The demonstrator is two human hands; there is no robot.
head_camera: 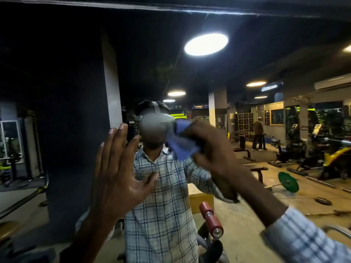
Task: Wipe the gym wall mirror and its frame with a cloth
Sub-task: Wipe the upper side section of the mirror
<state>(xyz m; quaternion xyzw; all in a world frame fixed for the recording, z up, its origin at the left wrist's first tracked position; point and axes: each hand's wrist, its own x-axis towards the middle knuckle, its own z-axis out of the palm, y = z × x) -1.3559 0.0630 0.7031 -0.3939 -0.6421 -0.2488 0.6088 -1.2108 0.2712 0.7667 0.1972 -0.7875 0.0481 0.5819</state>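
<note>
Gym mirror (245, 59), left hand (117, 177) open flat; blue cloth (180, 149) gripped in fingers (197, 130) of right hand (210, 147)

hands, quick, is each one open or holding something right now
Left hand: open, fingers straight and spread, holding nothing.
Right hand: grips the blue cloth.

One camera here, worn on the person's head, facing square into the mirror (247, 114) from close up, with the left hand (117, 168) and the right hand (207, 147) raised large in the foreground. The wide lens tips slightly upward, catching the reflected ceiling light (206, 44) near the top. The reflected headset (156, 122) sits close to the centre of the frame, so the camera looks back at its own wearer.
</note>
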